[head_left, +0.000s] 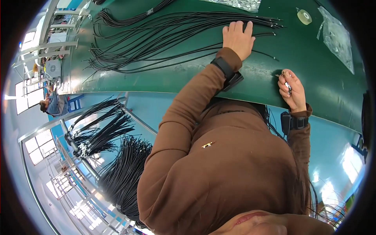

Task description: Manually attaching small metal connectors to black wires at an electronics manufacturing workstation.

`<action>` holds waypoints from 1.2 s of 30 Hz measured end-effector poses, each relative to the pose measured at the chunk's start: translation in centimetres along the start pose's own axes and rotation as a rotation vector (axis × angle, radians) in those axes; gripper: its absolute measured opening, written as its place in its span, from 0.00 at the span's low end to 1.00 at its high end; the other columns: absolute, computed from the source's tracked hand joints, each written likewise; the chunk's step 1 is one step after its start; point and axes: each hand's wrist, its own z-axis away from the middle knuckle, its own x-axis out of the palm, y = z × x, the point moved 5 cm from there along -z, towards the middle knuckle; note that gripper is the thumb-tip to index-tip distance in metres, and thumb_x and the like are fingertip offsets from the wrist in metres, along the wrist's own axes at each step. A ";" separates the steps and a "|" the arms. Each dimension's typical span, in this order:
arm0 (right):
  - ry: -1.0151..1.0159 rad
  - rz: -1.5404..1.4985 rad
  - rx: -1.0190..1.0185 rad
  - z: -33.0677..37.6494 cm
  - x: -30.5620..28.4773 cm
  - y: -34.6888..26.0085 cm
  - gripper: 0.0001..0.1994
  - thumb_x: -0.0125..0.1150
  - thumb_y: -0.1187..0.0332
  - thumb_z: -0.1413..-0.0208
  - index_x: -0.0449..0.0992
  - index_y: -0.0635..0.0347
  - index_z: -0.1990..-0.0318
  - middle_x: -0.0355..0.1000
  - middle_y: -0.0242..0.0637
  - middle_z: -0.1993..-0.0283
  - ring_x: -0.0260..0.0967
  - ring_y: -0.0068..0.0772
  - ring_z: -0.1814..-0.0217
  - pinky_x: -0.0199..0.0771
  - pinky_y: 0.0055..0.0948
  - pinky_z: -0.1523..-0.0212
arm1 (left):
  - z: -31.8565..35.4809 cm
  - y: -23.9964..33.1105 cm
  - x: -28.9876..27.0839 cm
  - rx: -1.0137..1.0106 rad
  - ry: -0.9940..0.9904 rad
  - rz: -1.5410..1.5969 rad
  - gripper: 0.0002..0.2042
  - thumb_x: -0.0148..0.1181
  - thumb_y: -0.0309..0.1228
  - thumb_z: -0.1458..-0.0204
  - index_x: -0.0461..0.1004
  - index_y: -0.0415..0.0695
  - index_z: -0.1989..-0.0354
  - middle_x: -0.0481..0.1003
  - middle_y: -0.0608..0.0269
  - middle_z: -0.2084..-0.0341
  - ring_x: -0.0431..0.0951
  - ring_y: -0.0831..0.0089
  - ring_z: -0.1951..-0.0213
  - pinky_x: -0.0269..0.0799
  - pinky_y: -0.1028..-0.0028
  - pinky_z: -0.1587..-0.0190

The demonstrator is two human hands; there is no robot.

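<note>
My left hand (237,40) reaches over the green table and rests on a long bundle of thin black cables (168,37). Its fingers lie forward over the strands, slightly apart. The cables' ends, some with small white tips, show to the right of this hand. A few separate cables (263,54) run out beneath it. Close to the table's near edge, my right hand (293,91) is closed around several small white pieces (288,86), their exact kind too small to tell. Its thumb and forefinger pinch together, with a tiny thin bit poking out to the left.
A roll of clear tape (304,17) and a clear plastic bag (336,39) lie at the right. Many small white pieces (243,4) are at the far edge, another cable bundle (129,22) far left. Cable bunches (125,172) hang on a rack below the table. Another person (53,103) sits in the distance.
</note>
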 end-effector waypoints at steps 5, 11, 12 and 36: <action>0.007 -0.061 -0.026 0.5 -0.3 0.1 0.06 0.45 0.67 0.36 0.65 0.60 0.59 0.61 0.30 0.70 0.52 0.12 0.79 0.49 0.09 0.86 | 4.0 3.6 -3.0 0.131 -0.114 0.046 0.09 0.55 0.29 0.59 0.71 0.42 0.68 0.66 0.61 0.70 0.68 0.63 0.65 0.63 0.67 0.61; -0.037 -0.072 -0.016 0.4 -0.1 -0.2 0.06 0.45 0.68 0.36 0.65 0.60 0.60 0.61 0.31 0.70 0.52 0.12 0.79 0.49 0.10 0.86 | 5.6 0.6 -6.1 -0.043 -0.147 -0.149 0.05 0.56 0.27 0.58 0.70 0.42 0.71 0.67 0.60 0.72 0.68 0.61 0.67 0.67 0.66 0.68; -0.025 -0.074 -0.025 0.3 -0.3 -0.2 0.06 0.45 0.68 0.36 0.65 0.60 0.60 0.61 0.31 0.70 0.52 0.12 0.79 0.49 0.10 0.86 | 5.6 0.0 -6.8 -0.096 -0.133 -0.190 0.05 0.57 0.27 0.57 0.71 0.43 0.70 0.67 0.61 0.73 0.69 0.61 0.68 0.68 0.66 0.68; 0.402 0.165 -0.163 2.3 -2.8 -2.5 0.08 0.54 0.66 0.41 0.68 0.61 0.62 0.65 0.28 0.73 0.56 0.12 0.79 0.51 0.10 0.86 | 1.5 7.2 0.1 0.097 -0.320 0.435 0.03 0.57 0.24 0.54 0.71 0.44 0.70 0.67 0.58 0.71 0.72 0.57 0.68 0.70 0.64 0.69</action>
